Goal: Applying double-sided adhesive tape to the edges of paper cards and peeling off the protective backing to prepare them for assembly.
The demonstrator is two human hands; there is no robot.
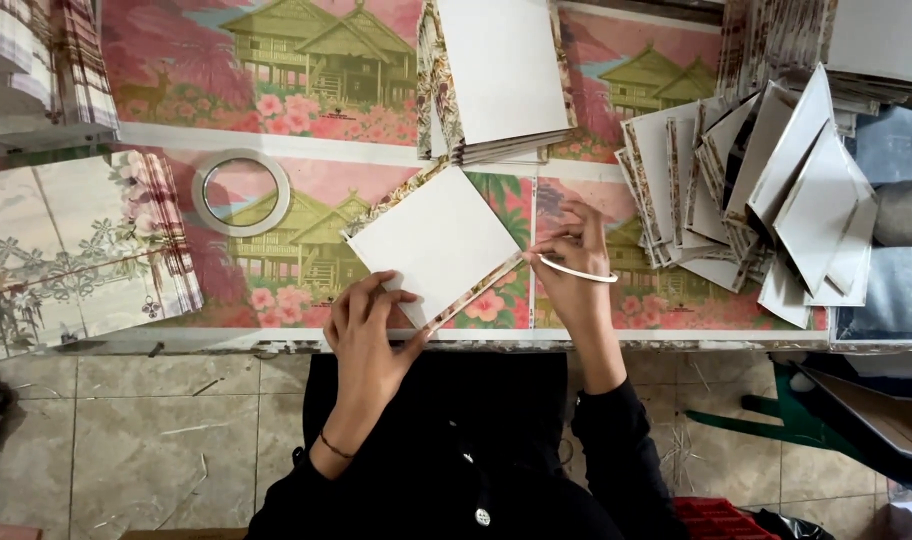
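A white square card (434, 242) with a patterned paper edge lies turned like a diamond on the table. My left hand (364, 335) presses on its near corner, fingers spread over it. My right hand (573, 262) pinches the card's lower right edge, where the patterned strip shows. A thin white ring-shaped band (579, 270) hangs at that hand's fingers. Both sleeves are black.
A tape roll (241, 192) lies left of the card. A stack of white squares (501, 75) stands behind it, and a fanned heap of finished cards (756, 190) lies to the right. Floral printed sheets (76, 245) are piled at left. The table's front edge (476, 343) runs below.
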